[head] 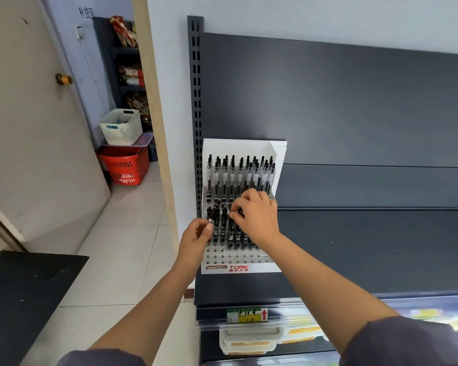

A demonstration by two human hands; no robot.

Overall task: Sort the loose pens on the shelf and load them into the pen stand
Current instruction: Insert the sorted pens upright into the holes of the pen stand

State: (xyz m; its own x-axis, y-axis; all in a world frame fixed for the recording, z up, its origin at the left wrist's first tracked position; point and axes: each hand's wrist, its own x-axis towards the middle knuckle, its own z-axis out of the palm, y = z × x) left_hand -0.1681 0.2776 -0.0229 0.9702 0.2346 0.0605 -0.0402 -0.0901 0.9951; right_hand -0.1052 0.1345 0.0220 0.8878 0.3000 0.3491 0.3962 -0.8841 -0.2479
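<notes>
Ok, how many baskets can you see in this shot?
2: a white basket on top, a red basket beneath it on the floor, left of the pen stand. Others may be hidden.

Bright, even indoor light, shadows faint, dull sheen on the dark shelf at 3 o'clock, pale wash on the floor at 9 o'clock, wide-angle bowing toward the edges, price rail at 6 o'clock smeared and soft.

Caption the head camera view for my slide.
Left hand holds a dark pen; right hand reaches among pens in the white stand.
</notes>
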